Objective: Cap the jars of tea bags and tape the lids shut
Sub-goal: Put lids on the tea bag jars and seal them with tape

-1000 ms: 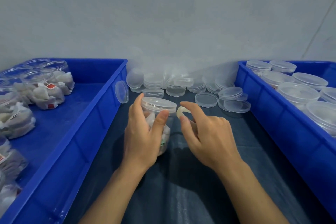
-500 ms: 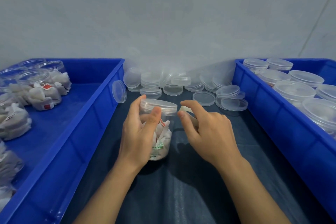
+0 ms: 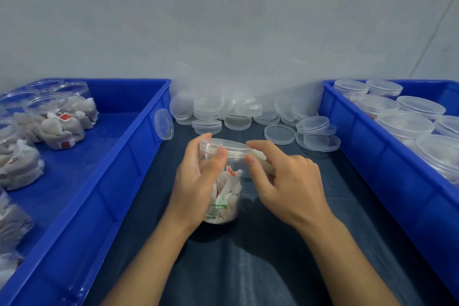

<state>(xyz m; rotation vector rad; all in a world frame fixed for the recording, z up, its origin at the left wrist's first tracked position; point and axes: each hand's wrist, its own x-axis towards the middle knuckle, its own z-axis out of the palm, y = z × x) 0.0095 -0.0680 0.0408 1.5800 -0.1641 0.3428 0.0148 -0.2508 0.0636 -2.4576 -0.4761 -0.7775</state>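
Note:
A clear jar of tea bags (image 3: 227, 196) stands on the dark cloth at the centre, with a clear lid (image 3: 224, 146) on top. My left hand (image 3: 196, 181) grips the jar from the left, thumb up at the lid's rim. My right hand (image 3: 285, 181) pinches a pale strip of tape (image 3: 262, 159) and holds its end against the lid's right edge. Loose clear lids (image 3: 238, 114) lie in a pile at the back.
The blue bin on the left (image 3: 116, 171) holds several uncapped jars of tea bags (image 3: 57, 126). The blue bin on the right (image 3: 387, 181) holds several capped jars (image 3: 404, 124). One lid (image 3: 164, 124) leans on the left bin's wall. A grey wall closes the back.
The jar has been set down upright on the cloth. My right hand has brought the tape strip from beside the lid up against the lid's right edge.

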